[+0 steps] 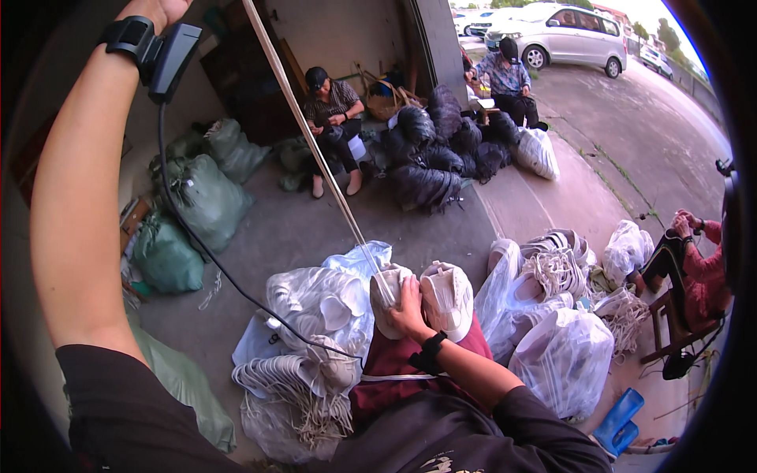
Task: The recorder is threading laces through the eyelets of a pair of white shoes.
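A pair of pale beige shoes rests on my lap over dark red cloth [394, 355]. My right hand [408, 314] grips the inner side of the left shoe [383, 306], its fingers pressed on the upper. Close beside it lies the right shoe [448, 303], with white laces across its top. From the left shoe a bundle of long white laces [309, 118] stretches taut up and left, past the upper edge of the picture. My left hand [164, 9] is raised high at the top left. Its fingers are cut off by the edge, so their hold on the laces is hidden.
Plastic bags of shoes [319, 303] and lace bundles [307, 398] lie at my left; more bagged shoes [564, 359] are at my right. Green sacks [209, 197] and black bundles [430, 154] stand farther off. Three people sit around. A black cable [209, 244] hangs from my left wrist device.
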A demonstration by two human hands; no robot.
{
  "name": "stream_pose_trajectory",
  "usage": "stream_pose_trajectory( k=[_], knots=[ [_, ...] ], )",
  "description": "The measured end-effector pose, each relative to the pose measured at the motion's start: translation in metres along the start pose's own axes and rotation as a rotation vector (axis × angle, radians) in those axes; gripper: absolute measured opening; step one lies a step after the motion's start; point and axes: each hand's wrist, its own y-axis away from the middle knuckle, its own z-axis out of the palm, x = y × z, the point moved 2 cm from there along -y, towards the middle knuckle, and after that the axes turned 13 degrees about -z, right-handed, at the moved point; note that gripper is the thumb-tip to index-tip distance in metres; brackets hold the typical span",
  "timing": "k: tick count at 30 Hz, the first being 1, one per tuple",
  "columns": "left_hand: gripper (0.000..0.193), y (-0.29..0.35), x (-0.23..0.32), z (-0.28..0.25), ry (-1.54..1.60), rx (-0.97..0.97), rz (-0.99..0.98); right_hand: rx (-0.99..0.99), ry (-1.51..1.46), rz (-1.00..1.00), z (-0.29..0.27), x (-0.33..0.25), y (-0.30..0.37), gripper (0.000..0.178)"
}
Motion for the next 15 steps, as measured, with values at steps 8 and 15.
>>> stream_pose_trajectory(
  k=[8,15],
  knots=[
    [0.007,0.009,0.014,0.003,0.008,-0.05,0.019,0.036,-0.226,0.029,-0.014,-0.013,0.014,0.09],
    [0.025,0.015,0.042,-0.015,-0.181,-0.101,0.171,0.137,-0.215,-0.038,-0.017,-0.031,0.028,0.086]
  ],
)
